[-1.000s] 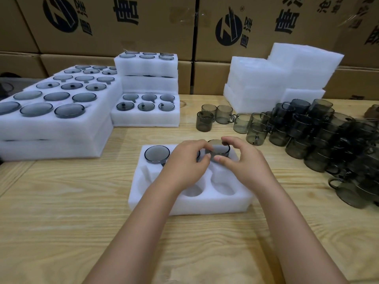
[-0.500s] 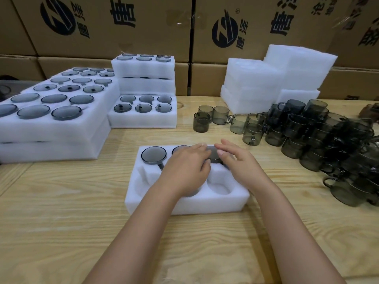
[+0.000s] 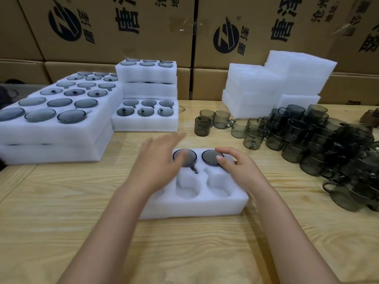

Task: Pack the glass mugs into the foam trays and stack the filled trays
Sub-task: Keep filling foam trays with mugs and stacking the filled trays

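A white foam tray (image 3: 194,208) lies on the wooden table in front of me. Its back row holds two visible smoky glass mugs, the middle mug (image 3: 185,157) and the right mug (image 3: 210,157), both sunk in their wells. Two front wells show empty foam. My left hand (image 3: 158,160) hovers blurred over the tray's left part with fingers stretched out, holding nothing and hiding the back left well. My right hand (image 3: 240,171) rests its fingertips on the near rim of the right mug.
A large pile of loose glass mugs (image 3: 317,144) covers the table's right side. Empty foam trays (image 3: 266,87) are stacked behind it. Filled trays (image 3: 61,111) stand at the left, with a filled tray (image 3: 146,121) and a taller stack (image 3: 146,72) beside them. Cardboard boxes line the back.
My left hand has lifted off the middle mug and swung up and left, uncovering it. The right mug has sunk into its well under my right hand.
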`<action>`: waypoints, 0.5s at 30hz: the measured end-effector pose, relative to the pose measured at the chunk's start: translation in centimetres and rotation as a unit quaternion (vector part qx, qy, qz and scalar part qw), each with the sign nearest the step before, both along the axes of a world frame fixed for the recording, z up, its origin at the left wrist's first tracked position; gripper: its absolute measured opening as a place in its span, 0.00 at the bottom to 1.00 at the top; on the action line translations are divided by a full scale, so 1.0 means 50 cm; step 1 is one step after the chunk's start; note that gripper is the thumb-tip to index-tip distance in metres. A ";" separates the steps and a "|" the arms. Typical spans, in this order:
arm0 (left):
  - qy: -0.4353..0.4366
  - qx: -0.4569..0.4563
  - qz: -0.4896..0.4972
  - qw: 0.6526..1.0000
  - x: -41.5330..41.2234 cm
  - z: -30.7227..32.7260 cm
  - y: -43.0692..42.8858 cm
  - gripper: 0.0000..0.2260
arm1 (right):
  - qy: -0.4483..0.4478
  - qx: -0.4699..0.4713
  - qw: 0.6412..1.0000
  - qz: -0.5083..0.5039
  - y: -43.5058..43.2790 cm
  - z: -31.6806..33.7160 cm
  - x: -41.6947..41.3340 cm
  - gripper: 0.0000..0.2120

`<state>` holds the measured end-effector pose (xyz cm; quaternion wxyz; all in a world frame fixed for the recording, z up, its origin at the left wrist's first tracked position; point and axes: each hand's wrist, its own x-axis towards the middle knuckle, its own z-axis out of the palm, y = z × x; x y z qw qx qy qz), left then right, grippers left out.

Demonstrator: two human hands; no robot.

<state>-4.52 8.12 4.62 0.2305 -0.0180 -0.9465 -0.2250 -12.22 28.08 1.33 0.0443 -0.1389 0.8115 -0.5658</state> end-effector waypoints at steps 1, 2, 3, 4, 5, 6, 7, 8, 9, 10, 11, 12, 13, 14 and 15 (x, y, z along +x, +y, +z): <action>0.030 0.060 0.028 0.997 0.007 0.006 -0.030 0.18 | 0.000 -0.003 1.000 -0.004 -0.001 0.000 0.000 0.12; 0.045 0.135 0.052 0.988 0.013 0.007 -0.057 0.15 | 0.000 -0.007 1.000 -0.009 -0.002 -0.001 0.000 0.12; 0.051 0.226 0.066 0.971 0.015 0.002 -0.081 0.13 | 0.001 -0.010 1.000 -0.013 -0.003 -0.002 -0.001 0.12; 0.054 0.325 0.069 0.942 0.015 -0.008 -0.096 0.12 | 0.002 -0.009 1.000 -0.018 -0.004 -0.002 -0.001 0.12; 0.056 0.423 0.062 0.902 0.014 -0.023 -0.105 0.11 | 0.004 -0.005 1.000 -0.022 -0.005 -0.001 -0.001 0.12; 0.053 0.508 0.053 0.858 0.014 -0.038 -0.106 0.12 | 0.006 -0.002 1.000 -0.024 -0.007 -0.001 -0.001 0.12; 0.043 0.562 0.044 0.825 0.013 -0.054 -0.104 0.12 | 0.007 -0.001 1.000 -0.026 -0.007 -0.002 -0.001 0.12; 0.026 0.585 0.034 0.810 0.010 -0.067 -0.100 0.14 | 0.007 -0.004 1.000 -0.026 -0.007 -0.002 -0.003 0.11; 0.008 0.593 0.020 0.805 0.006 -0.079 -0.098 0.15 | 0.005 -0.010 1.000 -0.026 -0.008 -0.002 -0.004 0.11; -0.004 0.599 0.004 0.801 0.004 -0.086 -0.099 0.16 | 0.000 -0.017 1.000 -0.025 -0.007 -0.003 -0.005 0.11; -0.008 0.610 -0.013 0.792 0.002 -0.089 -0.101 0.17 | -0.004 -0.023 0.999 -0.023 -0.006 -0.005 -0.008 0.11; -0.008 0.619 -0.025 0.785 0.002 -0.089 -0.104 0.19 | -0.008 -0.027 0.999 -0.019 -0.006 -0.007 -0.010 0.10; -0.007 0.623 -0.031 0.782 0.001 -0.090 -0.108 0.21 | -0.016 -0.033 0.999 -0.012 -0.006 -0.008 -0.011 0.10; -0.005 0.619 -0.030 0.785 0.002 -0.091 -0.111 0.22 | -0.025 -0.051 0.998 -0.002 -0.006 -0.010 -0.012 0.10; -0.005 0.613 -0.029 0.789 0.001 -0.094 -0.114 0.21 | -0.034 -0.085 0.996 0.005 -0.006 -0.014 -0.012 0.09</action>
